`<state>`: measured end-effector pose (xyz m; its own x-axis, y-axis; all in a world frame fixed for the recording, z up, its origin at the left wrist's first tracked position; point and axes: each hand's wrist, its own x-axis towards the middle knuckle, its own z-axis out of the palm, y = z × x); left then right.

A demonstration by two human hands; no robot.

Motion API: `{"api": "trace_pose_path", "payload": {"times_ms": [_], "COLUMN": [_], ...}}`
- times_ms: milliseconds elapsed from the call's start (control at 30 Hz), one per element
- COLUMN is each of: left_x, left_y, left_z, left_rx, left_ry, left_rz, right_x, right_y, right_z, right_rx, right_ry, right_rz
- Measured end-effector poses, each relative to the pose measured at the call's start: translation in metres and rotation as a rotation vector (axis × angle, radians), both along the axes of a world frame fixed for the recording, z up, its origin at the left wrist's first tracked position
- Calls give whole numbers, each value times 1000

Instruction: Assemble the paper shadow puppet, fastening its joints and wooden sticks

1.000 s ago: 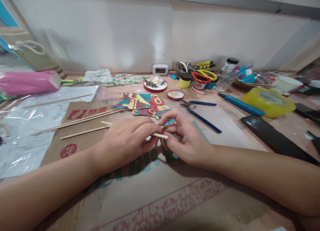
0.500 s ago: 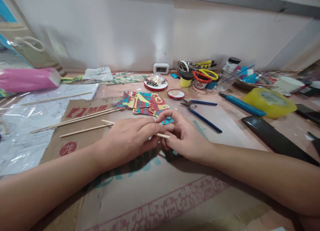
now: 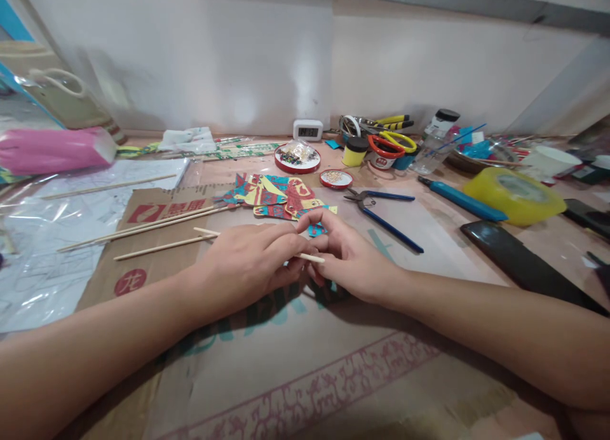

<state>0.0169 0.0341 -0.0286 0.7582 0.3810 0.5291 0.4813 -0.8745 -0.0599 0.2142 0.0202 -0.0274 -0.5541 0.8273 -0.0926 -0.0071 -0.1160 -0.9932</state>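
My left hand point(image 3: 245, 265) is closed around a thin wooden stick point(image 3: 312, 258), whose pale tip pokes out to the right of its fingers. My right hand point(image 3: 350, 259) meets it from the right, fingers curled and pinching at the stick's tip and at a small blue and red piece point(image 3: 315, 230). Just beyond the hands lies a colourful jointed paper puppet point(image 3: 276, 197) in blue, red and yellow. Both hands rest over a flattened cardboard sheet point(image 3: 305, 370).
Several loose wooden sticks point(image 3: 157, 221) lie at the left on the cardboard. Blue-handled pliers point(image 3: 381, 211) lie right of the puppet. Further back are two red round tins point(image 3: 296, 159), scissors point(image 3: 388, 141), a yellow tape roll point(image 3: 512, 194), a blue tool point(image 3: 460, 199) and a dark flat bar point(image 3: 521, 262).
My right hand has lowered slightly and closed in on the stick tip; the view has shifted a little. The left hand keeps its hold on the stick.
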Motion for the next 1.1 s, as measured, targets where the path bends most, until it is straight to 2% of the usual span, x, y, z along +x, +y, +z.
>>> {"api": "trace_pose_path", "payload": {"times_ms": [433, 900, 1000, 1100], "left_x": [1, 4, 2, -1], "left_y": [-1, 0, -1, -1], "left_z": [1, -1, 1, 3], "left_rx": [-26, -38, -74, -102], "left_ry": [-12, -35, -41, -22], "left_rz": [-25, -21, -40, -63], "right_x": [-1, -1, 2, 6], "right_y": [-2, -3, -4, -7], "right_z": [0, -2, -3, -5], "right_rx": [-19, 36, 146, 364], "right_ry": [-5, -48, -61, -89], "right_rz": [6, -18, -33, -88]}}
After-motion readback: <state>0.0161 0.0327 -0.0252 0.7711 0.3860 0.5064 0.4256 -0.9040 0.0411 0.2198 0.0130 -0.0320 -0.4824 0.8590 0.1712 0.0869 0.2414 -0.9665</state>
